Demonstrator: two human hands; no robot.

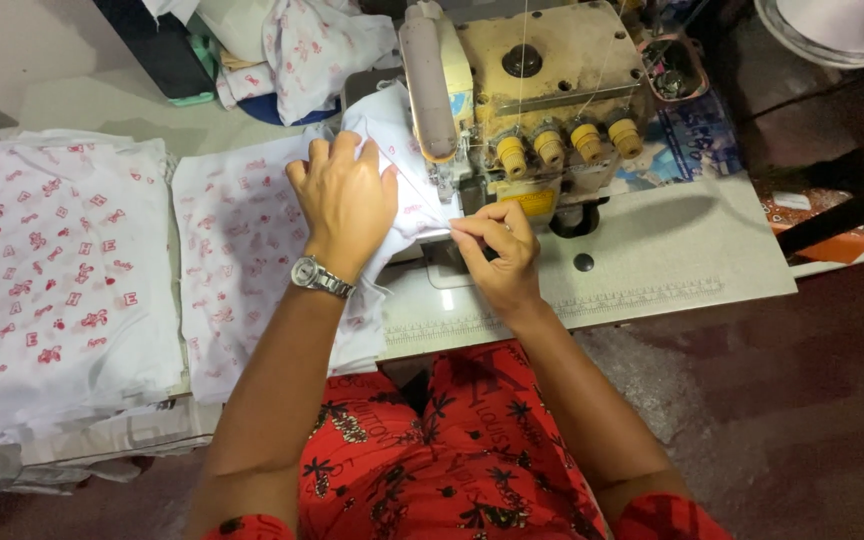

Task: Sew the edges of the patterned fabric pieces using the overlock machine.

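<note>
A white cloth piece with red prints (242, 250) lies on the sewing table and runs up to the presser area of a worn yellow-beige overlock sewing machine (532, 90). My left hand (344, 200), with a metal wristwatch, lies flat on the cloth beside the machine, fingers spread a little. My right hand (497, 250) pinches the cloth's edge just in front of the needle area. Whether the needle touches the cloth is hidden by my fingers.
A stack of the same printed white cloth (52, 280) lies at the left. More fabric pieces (322, 50) are piled behind the machine. The white table (672, 250) ends at the right, with an orange packet (822, 225) past its edge. My red patterned garment covers my lap.
</note>
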